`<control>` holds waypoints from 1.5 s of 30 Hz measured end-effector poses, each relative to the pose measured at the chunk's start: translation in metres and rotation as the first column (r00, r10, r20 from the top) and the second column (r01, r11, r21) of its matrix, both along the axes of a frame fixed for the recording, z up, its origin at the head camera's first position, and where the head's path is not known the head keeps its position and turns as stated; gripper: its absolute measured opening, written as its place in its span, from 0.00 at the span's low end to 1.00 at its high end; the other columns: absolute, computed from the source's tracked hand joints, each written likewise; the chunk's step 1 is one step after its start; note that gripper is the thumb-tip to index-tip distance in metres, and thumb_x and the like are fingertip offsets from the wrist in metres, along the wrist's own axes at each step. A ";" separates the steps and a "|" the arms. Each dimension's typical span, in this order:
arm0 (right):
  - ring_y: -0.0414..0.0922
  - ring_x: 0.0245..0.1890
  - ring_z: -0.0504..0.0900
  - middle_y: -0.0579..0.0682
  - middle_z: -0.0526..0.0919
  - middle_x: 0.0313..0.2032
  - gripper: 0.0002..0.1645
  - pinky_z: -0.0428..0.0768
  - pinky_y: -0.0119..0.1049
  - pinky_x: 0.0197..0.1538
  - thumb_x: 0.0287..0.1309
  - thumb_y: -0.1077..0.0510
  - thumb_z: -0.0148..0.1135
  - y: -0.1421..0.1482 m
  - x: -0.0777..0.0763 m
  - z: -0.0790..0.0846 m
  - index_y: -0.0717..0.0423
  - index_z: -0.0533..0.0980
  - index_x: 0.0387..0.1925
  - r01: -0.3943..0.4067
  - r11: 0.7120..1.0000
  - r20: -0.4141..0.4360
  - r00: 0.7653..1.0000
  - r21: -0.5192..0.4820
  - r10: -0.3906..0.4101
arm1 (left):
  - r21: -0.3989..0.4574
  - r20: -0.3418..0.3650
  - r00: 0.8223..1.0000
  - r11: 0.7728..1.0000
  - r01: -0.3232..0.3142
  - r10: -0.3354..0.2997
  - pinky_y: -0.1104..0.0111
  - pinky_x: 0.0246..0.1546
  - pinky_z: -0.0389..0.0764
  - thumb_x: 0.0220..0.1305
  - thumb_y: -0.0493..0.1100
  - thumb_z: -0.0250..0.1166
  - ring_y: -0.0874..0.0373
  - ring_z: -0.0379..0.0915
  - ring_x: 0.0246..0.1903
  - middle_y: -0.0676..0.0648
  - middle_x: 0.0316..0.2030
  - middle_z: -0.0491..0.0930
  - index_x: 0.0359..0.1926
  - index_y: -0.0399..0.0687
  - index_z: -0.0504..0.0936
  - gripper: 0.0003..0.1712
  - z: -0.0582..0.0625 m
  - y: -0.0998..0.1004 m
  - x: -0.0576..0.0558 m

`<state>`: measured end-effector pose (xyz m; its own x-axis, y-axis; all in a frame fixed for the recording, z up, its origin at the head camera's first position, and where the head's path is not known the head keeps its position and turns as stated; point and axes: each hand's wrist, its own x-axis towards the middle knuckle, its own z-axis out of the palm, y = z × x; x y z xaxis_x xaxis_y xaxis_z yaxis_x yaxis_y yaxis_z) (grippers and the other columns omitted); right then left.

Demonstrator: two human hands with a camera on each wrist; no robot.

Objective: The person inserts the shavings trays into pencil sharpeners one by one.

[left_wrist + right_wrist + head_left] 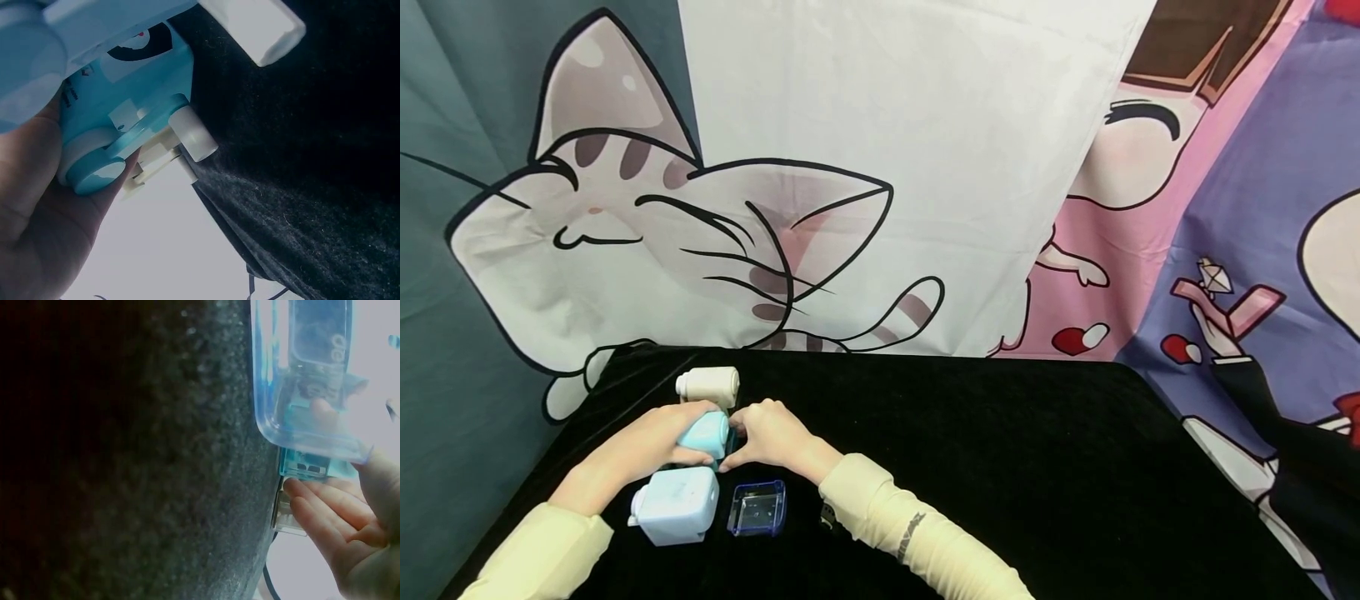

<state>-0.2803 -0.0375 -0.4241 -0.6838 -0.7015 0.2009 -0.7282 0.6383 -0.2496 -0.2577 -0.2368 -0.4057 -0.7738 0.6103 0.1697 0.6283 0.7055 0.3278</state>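
In the head view my left hand [662, 437] grips a turquoise container [706, 433] lying on its side. The left wrist view shows the round cap and white cylindrical part of this turquoise container [172, 65], with the thumb and fingers around its body. On the other side, my right hand [775, 437] holds a clear teal box [303, 464] between thumb and fingers, at the turquoise container's flat end. Whether the two parts are joined cannot be told. Nearer to me lies a light blue container [679, 504], close to my left wrist.
A cream container [709, 386] of similar shape lies beyond the hands. To the right of the light blue container is a clear box with a blue rim [757, 510]. Everything is on a black cloth [1000, 467], before a printed curtain [925, 125].
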 end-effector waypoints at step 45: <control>0.23 0.31 0.74 0.37 0.84 0.34 0.29 0.70 0.15 0.35 0.34 0.37 0.71 -0.007 -0.001 -0.009 0.48 0.79 0.39 0.030 0.997 0.095 0.995 -0.073 -0.023 | 0.008 0.017 1.000 1.000 -0.015 0.014 0.66 0.32 0.72 0.48 0.54 0.68 0.65 0.67 0.31 0.60 0.33 0.72 0.46 0.52 0.73 0.25 -0.002 0.001 -0.001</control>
<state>-0.2811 -0.0448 -0.4329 -0.7203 -0.6683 0.1858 -0.6823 0.6344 -0.3634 -0.2584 -0.2358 -0.4080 -0.7854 0.5976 0.1615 0.6123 0.7116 0.3445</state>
